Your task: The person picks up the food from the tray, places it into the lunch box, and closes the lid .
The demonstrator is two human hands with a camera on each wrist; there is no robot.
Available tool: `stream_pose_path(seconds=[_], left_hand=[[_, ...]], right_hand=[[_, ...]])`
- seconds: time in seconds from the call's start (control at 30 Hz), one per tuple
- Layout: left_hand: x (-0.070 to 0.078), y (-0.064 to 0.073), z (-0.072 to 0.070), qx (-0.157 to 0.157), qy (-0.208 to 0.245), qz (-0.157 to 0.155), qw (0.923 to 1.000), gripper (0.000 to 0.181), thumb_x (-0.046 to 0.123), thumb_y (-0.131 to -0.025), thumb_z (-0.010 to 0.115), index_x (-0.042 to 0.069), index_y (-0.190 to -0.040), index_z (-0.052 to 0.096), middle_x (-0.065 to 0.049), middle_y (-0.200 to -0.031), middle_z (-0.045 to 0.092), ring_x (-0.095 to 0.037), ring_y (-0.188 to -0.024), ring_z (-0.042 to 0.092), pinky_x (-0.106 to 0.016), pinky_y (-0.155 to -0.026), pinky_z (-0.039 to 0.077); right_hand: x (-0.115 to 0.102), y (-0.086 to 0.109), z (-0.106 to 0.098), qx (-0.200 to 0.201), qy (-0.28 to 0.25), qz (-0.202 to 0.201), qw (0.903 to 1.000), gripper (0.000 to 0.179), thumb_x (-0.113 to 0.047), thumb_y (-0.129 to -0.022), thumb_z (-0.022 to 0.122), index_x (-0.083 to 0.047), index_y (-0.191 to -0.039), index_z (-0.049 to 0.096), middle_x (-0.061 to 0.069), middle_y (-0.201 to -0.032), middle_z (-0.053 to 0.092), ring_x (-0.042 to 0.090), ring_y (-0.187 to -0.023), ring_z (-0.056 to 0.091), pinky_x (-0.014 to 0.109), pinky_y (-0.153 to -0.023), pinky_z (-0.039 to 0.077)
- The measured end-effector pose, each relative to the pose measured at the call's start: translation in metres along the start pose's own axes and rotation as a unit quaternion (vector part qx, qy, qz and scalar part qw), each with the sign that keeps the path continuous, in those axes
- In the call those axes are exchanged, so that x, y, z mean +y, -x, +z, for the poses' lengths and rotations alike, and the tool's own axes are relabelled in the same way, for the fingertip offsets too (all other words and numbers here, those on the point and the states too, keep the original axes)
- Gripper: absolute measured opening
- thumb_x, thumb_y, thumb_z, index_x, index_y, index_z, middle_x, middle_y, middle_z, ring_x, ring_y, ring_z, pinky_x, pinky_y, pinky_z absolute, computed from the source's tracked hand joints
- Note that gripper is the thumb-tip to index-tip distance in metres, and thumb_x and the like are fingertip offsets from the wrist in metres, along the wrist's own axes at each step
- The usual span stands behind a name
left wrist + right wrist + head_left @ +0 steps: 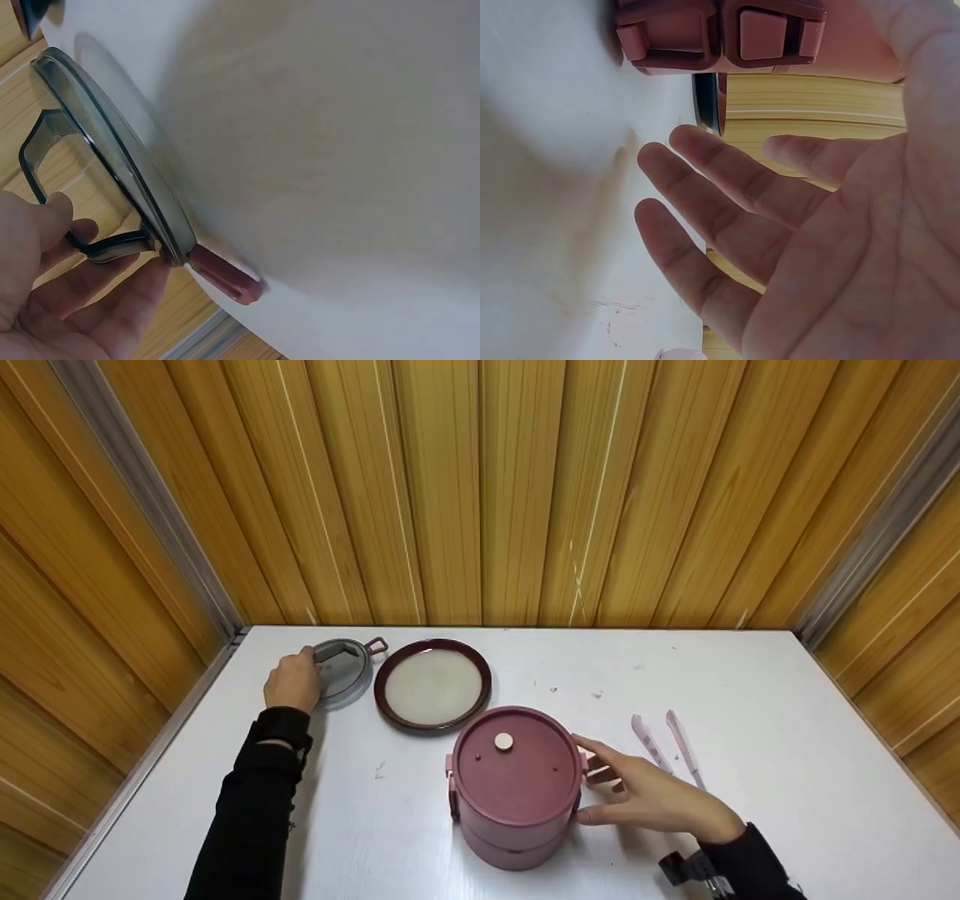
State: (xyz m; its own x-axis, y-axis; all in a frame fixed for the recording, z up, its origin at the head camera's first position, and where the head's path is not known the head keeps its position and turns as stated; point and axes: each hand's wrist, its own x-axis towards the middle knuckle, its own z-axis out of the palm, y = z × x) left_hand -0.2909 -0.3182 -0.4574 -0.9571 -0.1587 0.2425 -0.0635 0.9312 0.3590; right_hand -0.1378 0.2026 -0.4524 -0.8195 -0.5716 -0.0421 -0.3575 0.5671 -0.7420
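My left hand [292, 681] pinches the dark arched handle [116, 246] of a round glass lid [124, 161] at the table's far left. In the left wrist view the lid appears edge-on, with a small red loop [225, 276] sticking out from its rim. A dusky pink, two-tier lunch box [517, 780] stands upright near the front middle, its top on. Beside its right side is my right hand [660, 795], fingers spread and loosely bent, index finger and thumb at the box. Side latches [761, 34] show in the right wrist view. Whether the thumb touches the box is unclear.
A round plate [433, 686] with a dark red rim lies between the glass lid and the lunch box. Two slim pink-handled utensils [681, 742] lie to the right, partly behind my right hand. Wood-patterned walls [517, 495] border the white table [750, 675].
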Motion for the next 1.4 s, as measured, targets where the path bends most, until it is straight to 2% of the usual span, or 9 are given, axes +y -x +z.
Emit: stream_pose_path(seconds=[0.17, 0.3, 0.43, 0.67, 0.9, 1.07, 1.2, 1.4], left_hand=[[0.006, 0.003, -0.007, 0.010, 0.011, 0.035, 0.9993, 0.025, 0.012, -0.110, 0.065, -0.010, -0.123, 0.064, -0.043, -0.117, 0.073, -0.063, -0.103, 0.073, -0.072, -0.083, 0.061], [0.011, 0.005, -0.015, 0.009, 0.026, 0.054, 0.9981, 0.026, 0.012, -0.111, 0.064, -0.009, -0.126, 0.063, -0.042, -0.117, 0.073, -0.062, -0.106, 0.074, -0.072, -0.083, 0.060], [0.016, 0.009, -0.027, 0.016, 0.043, 0.079, 0.9958, 0.026, 0.012, -0.111, 0.064, -0.009, -0.126, 0.063, -0.041, -0.113, 0.074, -0.061, -0.102, 0.075, -0.072, -0.080, 0.059], [0.029, 0.023, -0.050, 0.027, 0.060, 0.124, 0.9901, 0.024, 0.012, -0.112, 0.064, -0.007, -0.125, 0.065, -0.035, -0.107, 0.076, -0.051, -0.094, 0.076, -0.066, -0.078, 0.059], [0.061, 0.040, -0.072, 0.032, 0.080, 0.171, 0.9816, 0.020, 0.014, -0.111, 0.066, -0.002, -0.121, 0.069, -0.025, -0.098, 0.078, -0.033, -0.079, 0.068, -0.054, -0.071, 0.057], [0.089, 0.054, -0.082, 0.023, 0.092, 0.209, 0.9733, 0.021, 0.016, -0.110, 0.068, -0.001, -0.122, 0.071, -0.022, -0.101, 0.081, -0.033, -0.084, 0.073, -0.054, -0.073, 0.060], [0.109, 0.065, -0.087, 0.014, 0.091, 0.238, 0.9670, 0.022, 0.018, -0.110, 0.069, 0.000, -0.123, 0.072, -0.019, -0.103, 0.081, -0.032, -0.085, 0.073, -0.053, -0.074, 0.061], [0.133, 0.083, -0.092, -0.003, 0.098, 0.274, 0.9568, 0.014, 0.019, -0.109, 0.070, 0.006, -0.115, 0.071, -0.007, -0.089, 0.074, -0.018, -0.072, 0.058, -0.040, -0.064, 0.052]], right_hand=[[0.001, 0.000, -0.001, 0.007, 0.007, -0.006, 0.9999, 0.102, -0.044, -0.095, 0.087, -0.005, -0.172, 0.033, 0.013, -0.143, 0.073, 0.039, -0.131, 0.070, 0.039, -0.101, 0.060], [0.001, -0.001, -0.003, 0.013, 0.013, -0.012, 0.9998, 0.101, -0.042, -0.096, 0.087, -0.004, -0.172, 0.033, 0.013, -0.145, 0.072, 0.038, -0.130, 0.071, 0.037, -0.099, 0.060], [-0.001, -0.004, -0.002, 0.016, 0.013, -0.018, 0.9996, 0.099, -0.042, -0.095, 0.088, -0.006, -0.172, 0.035, 0.012, -0.144, 0.073, 0.037, -0.129, 0.071, 0.035, -0.096, 0.059], [-0.005, -0.009, -0.002, 0.021, 0.010, -0.032, 0.9992, 0.093, -0.042, -0.097, 0.086, -0.008, -0.170, 0.038, 0.009, -0.144, 0.073, 0.033, -0.131, 0.072, 0.043, -0.100, 0.062], [-0.007, -0.011, -0.004, 0.042, 0.016, -0.060, 0.9972, 0.093, -0.038, -0.098, 0.086, -0.006, -0.170, 0.038, 0.009, -0.142, 0.074, 0.023, -0.130, 0.072, 0.040, -0.102, 0.062], [-0.010, -0.014, -0.005, 0.070, 0.024, -0.079, 0.9941, 0.090, -0.035, -0.098, 0.087, -0.008, -0.170, 0.040, 0.007, -0.143, 0.073, 0.020, -0.129, 0.073, 0.040, -0.103, 0.061], [-0.015, -0.017, -0.006, 0.096, 0.028, -0.090, 0.9909, 0.087, -0.033, -0.097, 0.087, -0.007, -0.168, 0.043, 0.006, -0.141, 0.074, 0.025, -0.128, 0.074, 0.045, -0.107, 0.062], [-0.020, -0.023, -0.008, 0.137, 0.023, -0.106, 0.9846, 0.087, -0.028, -0.095, 0.089, -0.011, -0.168, 0.044, 0.007, -0.144, 0.072, 0.030, -0.133, 0.071, 0.037, -0.107, 0.060]])
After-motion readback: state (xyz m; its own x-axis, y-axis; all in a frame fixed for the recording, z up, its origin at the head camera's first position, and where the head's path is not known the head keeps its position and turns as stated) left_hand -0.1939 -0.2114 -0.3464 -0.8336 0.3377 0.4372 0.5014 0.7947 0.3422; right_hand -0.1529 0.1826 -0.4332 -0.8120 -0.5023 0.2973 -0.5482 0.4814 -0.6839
